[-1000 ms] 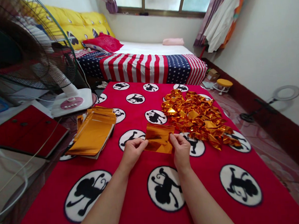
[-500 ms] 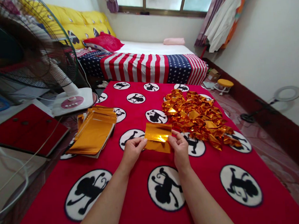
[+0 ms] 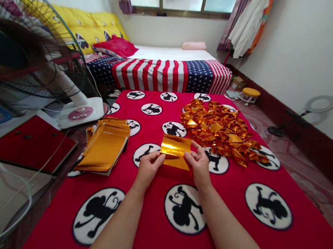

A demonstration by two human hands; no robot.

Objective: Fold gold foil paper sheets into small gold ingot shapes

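A sheet of shiny gold foil paper [image 3: 175, 145] is stretched between my two hands just above the red cloth, with a fold running across it. Thumb and fingers of my left hand [image 3: 150, 166] pinch its left edge. At the right edge, my right hand [image 3: 198, 163] pinches it the same way. A stack of flat gold foil sheets [image 3: 101, 145] lies to the left of my hands. On the right spreads a heap of folded gold foil pieces [image 3: 220, 130], close beyond my right hand.
The red monkey-print cloth [image 3: 150, 223] covers the table under my hands. An electric fan [image 3: 79, 111] stands at the left beside a red panel [image 3: 29, 142]. Behind the table is a bed [image 3: 163, 74]; a yellow stool [image 3: 250, 93] stands on the floor at right.
My thumbs have shifted slightly on the gold foil paper, and its upper part has tilted, so the bright reflection sits differently. Both hands keep their pinch; the stack and heap are unchanged.
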